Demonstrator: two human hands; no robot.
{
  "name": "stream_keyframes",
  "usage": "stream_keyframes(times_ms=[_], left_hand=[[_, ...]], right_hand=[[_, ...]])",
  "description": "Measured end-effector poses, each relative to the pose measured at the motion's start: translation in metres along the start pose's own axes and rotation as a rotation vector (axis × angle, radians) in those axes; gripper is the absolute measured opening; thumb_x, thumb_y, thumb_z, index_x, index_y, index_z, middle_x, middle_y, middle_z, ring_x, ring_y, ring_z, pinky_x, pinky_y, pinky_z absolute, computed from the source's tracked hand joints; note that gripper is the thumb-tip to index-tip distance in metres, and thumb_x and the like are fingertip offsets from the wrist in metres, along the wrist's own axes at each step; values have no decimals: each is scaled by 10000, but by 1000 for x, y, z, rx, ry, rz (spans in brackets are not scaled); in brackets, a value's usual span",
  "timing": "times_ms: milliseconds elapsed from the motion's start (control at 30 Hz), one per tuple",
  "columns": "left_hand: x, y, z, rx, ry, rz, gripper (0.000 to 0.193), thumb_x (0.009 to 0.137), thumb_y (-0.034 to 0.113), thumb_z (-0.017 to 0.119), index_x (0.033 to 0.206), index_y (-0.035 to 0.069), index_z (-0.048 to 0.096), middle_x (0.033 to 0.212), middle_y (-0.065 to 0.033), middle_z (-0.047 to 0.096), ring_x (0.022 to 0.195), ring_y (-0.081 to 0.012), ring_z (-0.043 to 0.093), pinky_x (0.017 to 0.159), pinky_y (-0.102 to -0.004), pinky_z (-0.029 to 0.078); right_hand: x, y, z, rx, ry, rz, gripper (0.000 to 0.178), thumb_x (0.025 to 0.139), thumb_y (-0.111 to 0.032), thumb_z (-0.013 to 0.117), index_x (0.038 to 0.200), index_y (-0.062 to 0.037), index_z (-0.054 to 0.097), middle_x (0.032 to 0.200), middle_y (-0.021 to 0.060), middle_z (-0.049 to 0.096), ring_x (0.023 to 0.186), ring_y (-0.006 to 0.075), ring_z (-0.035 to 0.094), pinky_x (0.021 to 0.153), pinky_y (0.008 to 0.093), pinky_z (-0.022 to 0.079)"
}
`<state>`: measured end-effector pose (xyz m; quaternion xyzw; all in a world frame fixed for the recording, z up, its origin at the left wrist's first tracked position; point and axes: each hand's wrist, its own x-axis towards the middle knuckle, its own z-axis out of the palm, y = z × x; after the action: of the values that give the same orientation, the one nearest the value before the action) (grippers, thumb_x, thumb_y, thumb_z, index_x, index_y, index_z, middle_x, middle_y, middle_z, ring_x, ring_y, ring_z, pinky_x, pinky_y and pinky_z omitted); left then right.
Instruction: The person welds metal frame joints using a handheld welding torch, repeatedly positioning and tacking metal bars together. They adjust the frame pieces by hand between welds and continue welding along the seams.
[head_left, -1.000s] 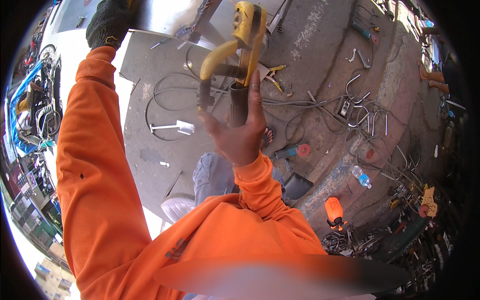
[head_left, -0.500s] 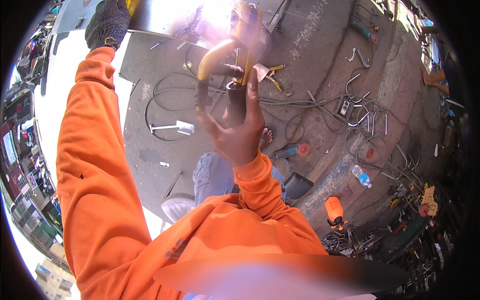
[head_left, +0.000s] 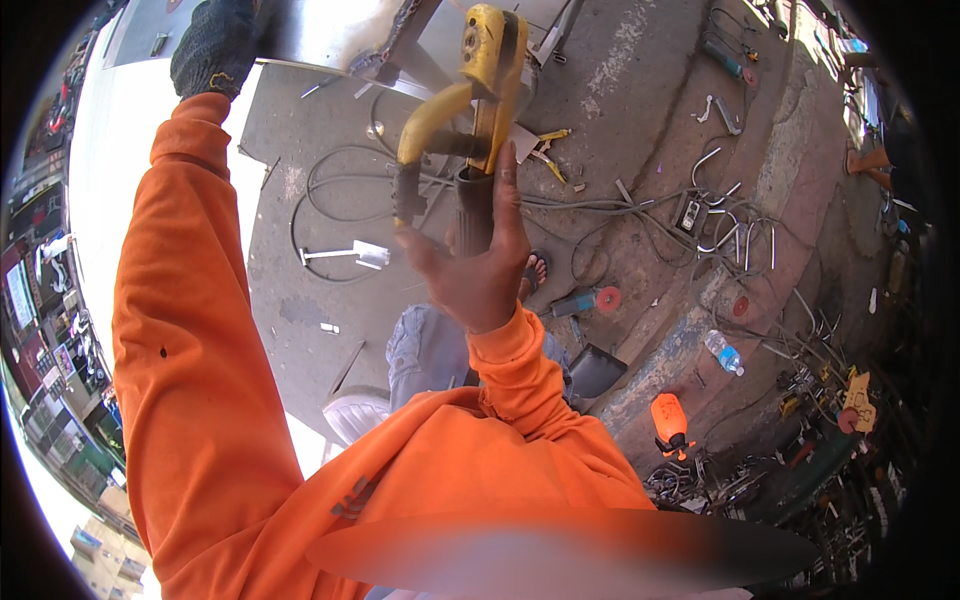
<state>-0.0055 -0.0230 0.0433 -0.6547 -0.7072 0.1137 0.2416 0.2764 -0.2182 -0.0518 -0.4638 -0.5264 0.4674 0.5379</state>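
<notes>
My right hand (head_left: 475, 275), bare, is wrapped round the black handle of a yellow welding electrode holder (head_left: 482, 50), with one finger stretched along its side. The holder's curved yellow lever (head_left: 430, 115) bends out to the left. Beyond it is a shiny metal sheet piece (head_left: 320, 35) with a rough, dark weld seam (head_left: 390, 45) along its edge. My left hand (head_left: 213, 50), in a dark knitted glove, is closed at the sheet's left part; what its fingers grip is hidden.
Cables (head_left: 600, 207) run across the concrete floor. Angle grinders (head_left: 585, 302), yellow locking pliers (head_left: 550, 155), bent metal rods (head_left: 735, 240), a water bottle (head_left: 723, 352) and an orange spray bottle (head_left: 671, 422) lie about. Another person's leg (head_left: 870, 160) shows at the right edge.
The bright welding glare at the sheet's seam has gone out, leaving the seam and holder plainly visible. Both hands have hardly moved; the holder has shifted very slightly.
</notes>
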Motion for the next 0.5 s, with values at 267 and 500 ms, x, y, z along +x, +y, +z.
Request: stream_keyframes(times_ms=[267,500], left_hand=[[4,-14,17,-132,87,-83,375,1017,298,511,1374,202,570,1202,-141,648,1090,-355,645,928,-483,536],[7,-25,31,-188,103,-107,380,1020,308,516,1375,183,575,1225,-161,652,1103,-380,647,938,-501,535]], right_hand=[[1,2,0,-35,11,-22,1167,696,-76,905,1642,34,231,1164,50,662,774,72,548,657,214,510],[1,2,1,-46,27,-70,1175,695,-79,908,1646,28,225,1176,54,658,778,76,550,672,215,513]])
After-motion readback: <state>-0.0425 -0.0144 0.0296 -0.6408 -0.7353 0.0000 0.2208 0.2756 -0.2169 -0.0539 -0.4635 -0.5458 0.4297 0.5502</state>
